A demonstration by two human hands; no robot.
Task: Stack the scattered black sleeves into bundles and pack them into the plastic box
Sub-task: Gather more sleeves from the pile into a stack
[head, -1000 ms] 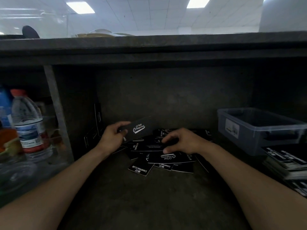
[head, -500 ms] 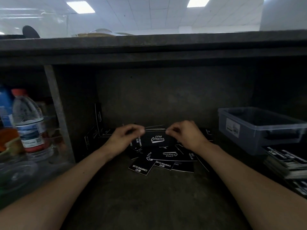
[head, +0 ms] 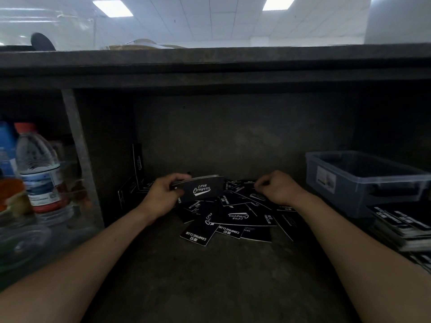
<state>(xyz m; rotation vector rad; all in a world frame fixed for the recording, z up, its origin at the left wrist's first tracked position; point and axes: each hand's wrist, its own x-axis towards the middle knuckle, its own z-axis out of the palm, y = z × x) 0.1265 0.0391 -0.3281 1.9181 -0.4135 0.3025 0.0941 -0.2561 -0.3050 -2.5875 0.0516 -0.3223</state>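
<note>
My left hand (head: 163, 194) grips a small bundle of black sleeves (head: 200, 188), upright above the scattered pile (head: 235, 217) at 6 o'clock. My right hand (head: 277, 188) curls over the pile's far edge; whether it pinches one I cannot tell. The plastic box (head: 345, 197) sits at 3 o'clock, its inside too dark to read.
</note>
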